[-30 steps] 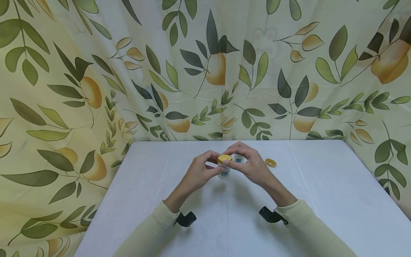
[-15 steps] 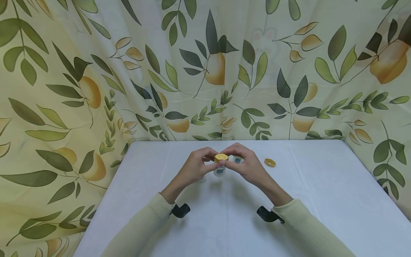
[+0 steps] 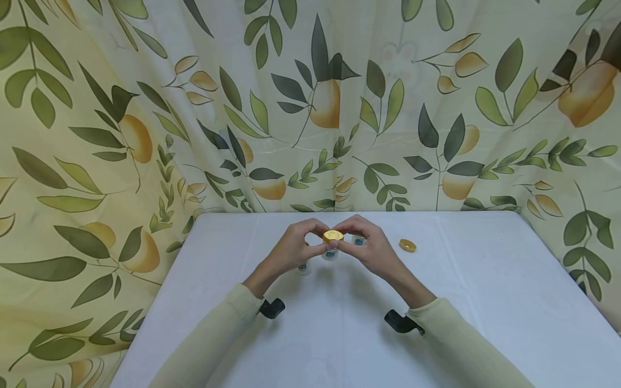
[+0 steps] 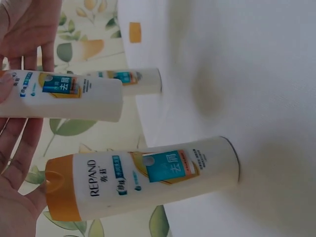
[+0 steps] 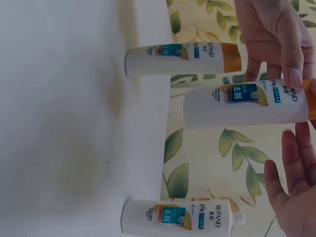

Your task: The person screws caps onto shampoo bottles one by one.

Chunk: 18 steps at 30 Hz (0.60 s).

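Between both hands is a white shampoo bottle [image 4: 101, 98] with a gold-orange cap [image 3: 333, 236], its base raised off the table. My left hand [image 3: 295, 248] holds it near the top from the left, its thumb [image 5: 295, 79] on the bottle's shoulder. From the right, my right hand [image 3: 365, 238] pinches the cap; its other fingers are spread in the right wrist view. A second, capped shampoo bottle [image 4: 143, 182] stands upright on the left, partly behind the left hand in the head view. On the right stands an uncapped bottle [image 5: 173, 217], its white neck showing.
A loose orange cap [image 3: 408, 246] lies on the white table [image 3: 485, 280], right of the hands. Behind the table hangs a leaf-and-fruit patterned curtain [image 3: 301, 156]. Black wrist cameras [image 3: 272, 308] sit at both sleeves.
Both hands have shifted slightly left and away with the held bottle, which has risen a little. More of the standing bottle behind the left hand now shows.
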Motion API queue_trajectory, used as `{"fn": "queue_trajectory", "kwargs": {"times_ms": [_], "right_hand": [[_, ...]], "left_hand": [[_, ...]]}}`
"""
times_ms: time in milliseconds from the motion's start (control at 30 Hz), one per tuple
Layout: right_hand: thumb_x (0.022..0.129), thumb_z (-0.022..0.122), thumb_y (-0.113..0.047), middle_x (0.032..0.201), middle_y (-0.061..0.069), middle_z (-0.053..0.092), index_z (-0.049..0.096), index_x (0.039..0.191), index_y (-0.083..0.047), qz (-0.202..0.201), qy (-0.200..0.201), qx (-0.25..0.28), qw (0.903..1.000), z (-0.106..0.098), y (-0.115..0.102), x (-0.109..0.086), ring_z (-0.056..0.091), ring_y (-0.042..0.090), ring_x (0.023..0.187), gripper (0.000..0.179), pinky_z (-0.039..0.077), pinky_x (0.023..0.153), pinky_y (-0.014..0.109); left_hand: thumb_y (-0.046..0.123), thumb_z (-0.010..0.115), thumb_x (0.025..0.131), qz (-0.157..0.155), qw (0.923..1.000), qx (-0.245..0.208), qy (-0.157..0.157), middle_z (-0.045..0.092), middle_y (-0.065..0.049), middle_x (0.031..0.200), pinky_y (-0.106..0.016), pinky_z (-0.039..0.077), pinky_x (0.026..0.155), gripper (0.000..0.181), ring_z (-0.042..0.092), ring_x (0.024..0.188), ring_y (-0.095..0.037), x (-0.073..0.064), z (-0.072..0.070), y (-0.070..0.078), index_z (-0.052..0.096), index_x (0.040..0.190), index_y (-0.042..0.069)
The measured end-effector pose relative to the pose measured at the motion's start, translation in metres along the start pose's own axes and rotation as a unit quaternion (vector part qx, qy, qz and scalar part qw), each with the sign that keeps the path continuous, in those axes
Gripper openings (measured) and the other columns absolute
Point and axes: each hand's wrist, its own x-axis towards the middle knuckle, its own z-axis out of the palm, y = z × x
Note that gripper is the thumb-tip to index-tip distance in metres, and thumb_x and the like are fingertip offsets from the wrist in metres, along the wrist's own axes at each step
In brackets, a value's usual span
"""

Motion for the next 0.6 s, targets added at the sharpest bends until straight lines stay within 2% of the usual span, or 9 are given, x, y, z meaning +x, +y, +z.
{"fn": "queue_trajectory", "kwargs": {"times_ms": [200,267,367,500,600], "right_hand": [[0.089,0.081,-0.027,0.110,-0.007,0.066,0.074,0.108,-0.026,0.005,-0.003,0.002,1.0000,0.003,0.006,0.001,0.061,0.015,0.109,0.020,0.047,0.102,0.053],[0.089,0.081,-0.026,0.110,-0.006,0.066,0.074,0.108,-0.025,0.009,-0.003,0.001,1.0000,0.005,0.008,0.001,0.060,0.015,0.109,0.020,0.047,0.102,0.051],[0.088,0.082,-0.025,0.109,-0.005,0.066,0.075,0.107,-0.024,0.010,-0.002,-0.003,0.9999,0.008,0.011,0.001,0.059,0.016,0.109,0.020,0.046,0.100,0.048],[0.087,0.083,-0.026,0.108,-0.006,0.066,0.075,0.106,-0.023,0.006,-0.002,-0.004,1.0000,0.011,0.013,0.000,0.059,0.016,0.107,0.021,0.046,0.100,0.047],[0.086,0.083,-0.027,0.107,-0.007,0.066,0.075,0.105,-0.025,0.007,-0.003,-0.007,0.9999,0.014,0.016,0.000,0.059,0.015,0.106,0.020,0.047,0.101,0.049]], "left_hand": [[0.021,0.080,0.089,-0.012,0.9999,0.009,-0.009,0.070,0.006,0.105,-0.026,0.055,0.067,0.026,0.063,0.097,-0.009,-0.001,0.002,-0.006,0.069,0.111,0.013],[0.020,0.081,0.089,-0.021,0.9997,0.008,-0.013,0.070,0.005,0.105,-0.023,0.053,0.062,0.026,0.062,0.097,-0.009,-0.002,0.002,-0.008,0.069,0.111,0.013],[0.017,0.081,0.089,-0.025,0.9995,0.007,-0.018,0.069,0.004,0.105,-0.021,0.052,0.060,0.025,0.062,0.097,-0.011,-0.003,0.004,-0.011,0.068,0.111,0.013],[0.014,0.081,0.088,-0.019,0.9996,0.009,-0.019,0.069,0.002,0.105,-0.022,0.054,0.065,0.025,0.062,0.099,-0.012,-0.004,0.004,-0.014,0.069,0.109,0.013],[0.015,0.082,0.087,-0.027,0.9994,0.012,-0.020,0.069,0.002,0.105,-0.023,0.056,0.071,0.025,0.062,0.100,-0.015,-0.005,0.004,-0.016,0.070,0.108,0.013]]}}
